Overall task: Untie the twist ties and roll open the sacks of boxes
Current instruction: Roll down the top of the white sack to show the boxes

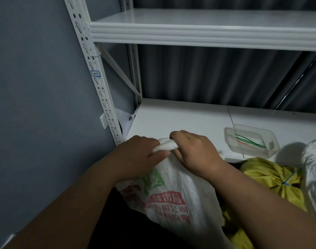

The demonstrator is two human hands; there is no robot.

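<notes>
A white woven sack (173,198) with red and green print stands in front of me, below the shelf edge. Its mouth is gathered into a twisted neck (165,146). My left hand (137,155) grips the neck from the left, thumb along its underside. My right hand (191,150) grips the same neck from the right, fingers curled over it. No twist tie shows on this neck; the hands cover most of it. To the right lies a yellow sack (272,178), its neck bound with a blue tie (286,184).
A clear plastic tray (252,141) holding green and red ties sits on the white shelf (180,119) at right. Another white sack (315,177) shows at the far right edge. An upper shelf (207,33) hangs overhead. A grey wall and the rack post (99,83) stand to the left.
</notes>
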